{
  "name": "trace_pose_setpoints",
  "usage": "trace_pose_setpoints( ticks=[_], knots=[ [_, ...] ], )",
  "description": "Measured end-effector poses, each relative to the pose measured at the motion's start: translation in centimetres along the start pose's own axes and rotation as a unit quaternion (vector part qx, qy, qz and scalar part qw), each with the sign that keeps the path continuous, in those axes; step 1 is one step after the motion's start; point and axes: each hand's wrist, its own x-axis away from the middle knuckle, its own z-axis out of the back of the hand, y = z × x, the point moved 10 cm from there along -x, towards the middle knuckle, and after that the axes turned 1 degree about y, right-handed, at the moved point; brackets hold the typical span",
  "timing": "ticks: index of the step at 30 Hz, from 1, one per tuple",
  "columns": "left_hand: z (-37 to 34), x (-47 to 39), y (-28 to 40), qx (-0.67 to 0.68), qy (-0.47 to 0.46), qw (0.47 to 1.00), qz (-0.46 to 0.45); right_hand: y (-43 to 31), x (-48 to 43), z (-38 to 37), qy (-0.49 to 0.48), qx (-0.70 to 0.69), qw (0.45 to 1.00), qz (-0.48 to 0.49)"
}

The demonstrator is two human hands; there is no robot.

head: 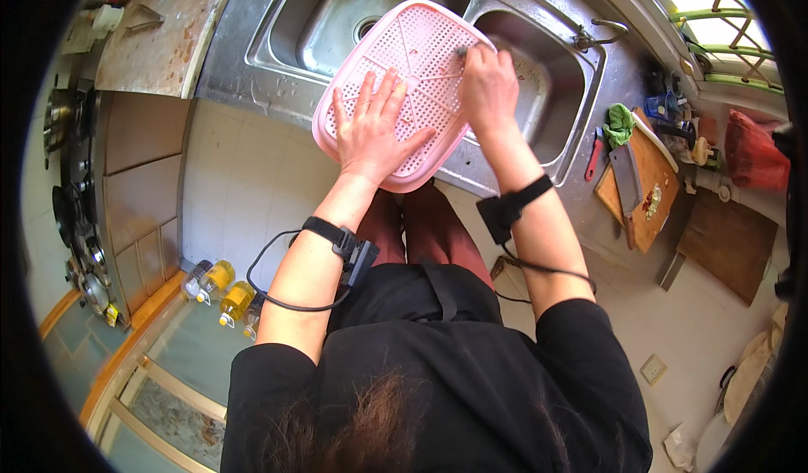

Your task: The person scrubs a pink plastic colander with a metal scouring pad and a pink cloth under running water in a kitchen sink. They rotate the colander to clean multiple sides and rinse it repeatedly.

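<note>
A pink plastic drain basket with a perforated face lies tilted across the front of the steel double sink, over the divider. My left hand rests flat on the perforated face, fingers spread. Closed around a small dark scrubber, my right hand presses near the basket's right edge. Most of the scrubber is hidden by my fingers, so its exact kind is unclear. Small reddish food bits cling to the perforated face.
The left sink bowl and the right sink bowl sit behind the basket, with a faucet at right. A cleaver lies on a cutting board, beside a red-handled knife and green cloth. Oil bottles stand at lower left.
</note>
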Motion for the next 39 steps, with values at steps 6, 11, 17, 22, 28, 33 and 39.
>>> trace_pose_setpoints(
  ticks=[6, 11, 17, 22, 28, 33, 39],
  knots=[
    [-0.2, -0.1, 0.2, 0.017, -0.018, 1.000, -0.017, 1.2, 1.7, -0.3, -0.032, -0.004, 0.996, -0.084],
    [0.1, -0.3, 0.6, 0.000, -0.005, 1.000, -0.021, -0.5, -2.9, -2.0, 0.007, -0.029, 0.999, -0.023],
    [0.2, -0.2, 0.3, 0.019, -0.011, 0.999, -0.025, 2.2, 2.2, -1.7, -0.085, 0.017, 0.993, -0.078],
    [0.2, -0.2, 0.3, 0.012, -0.010, 0.999, -0.034, 1.0, 2.4, 0.3, -0.043, 0.011, 0.997, -0.063],
    [0.3, -0.1, 0.3, 0.009, -0.024, 0.999, -0.030, -0.3, -3.0, -1.6, -0.050, -0.025, 0.998, 0.022],
    [0.2, -0.1, 0.0, 0.038, -0.036, 0.998, -0.020, 2.8, 0.4, -1.5, -0.130, 0.006, 0.988, -0.087],
    [0.5, 0.0, 0.1, 0.033, -0.013, 0.999, -0.031, -1.1, -7.0, -4.2, 0.000, -0.109, 0.993, -0.051]
  ],
)
